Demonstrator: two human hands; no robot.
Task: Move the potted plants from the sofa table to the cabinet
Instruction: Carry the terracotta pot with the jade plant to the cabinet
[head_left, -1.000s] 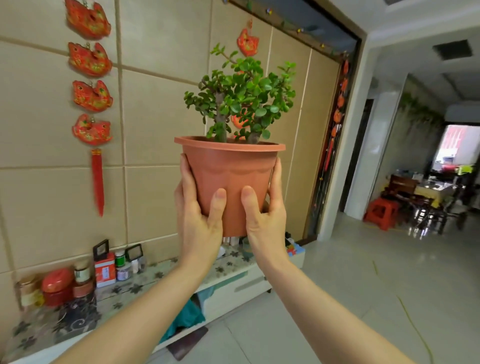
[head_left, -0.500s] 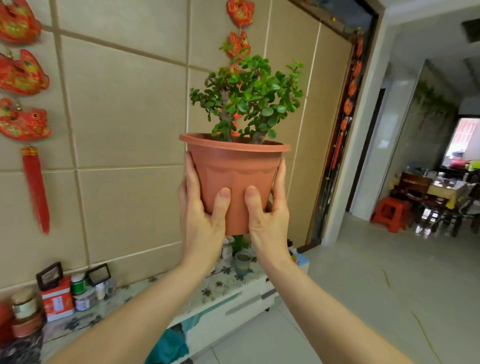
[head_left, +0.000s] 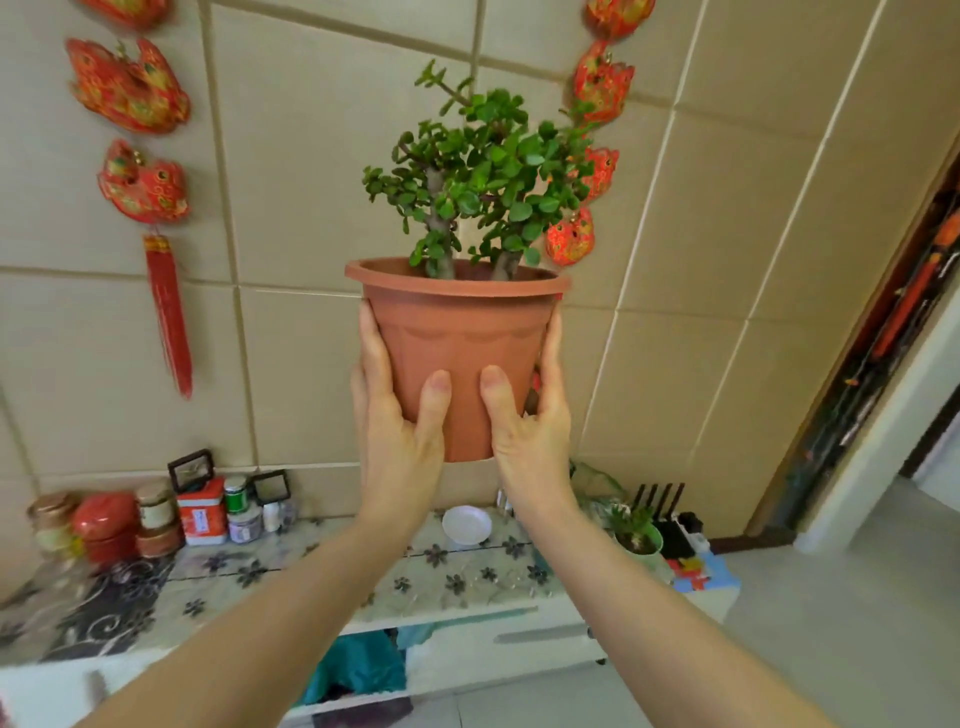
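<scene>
Since half a second ago the view has swung left, so the cabinet top now fills the bottom and the doorway has slid off toward 3 o'clock.

Both hands hold the potted plant (head_left: 457, 358) up in the air, upright, dead centre against the tiled wall (head_left: 291, 208). Left hand (head_left: 400, 415) wraps the pot's side at 9 o'clock, right hand (head_left: 530, 415) at 3 o'clock, thumbs pressed on the near face. Cabinet (head_left: 467, 577) sits well below at 6 o'clock, with a white dish (head_left: 466, 525), a small green-potted plant (head_left: 638, 538) at 4 o'clock and jars and tins (head_left: 156, 519) at 8 o'clock. Red fish ornaments (head_left: 140, 182) hang at 10 o'clock.
</scene>
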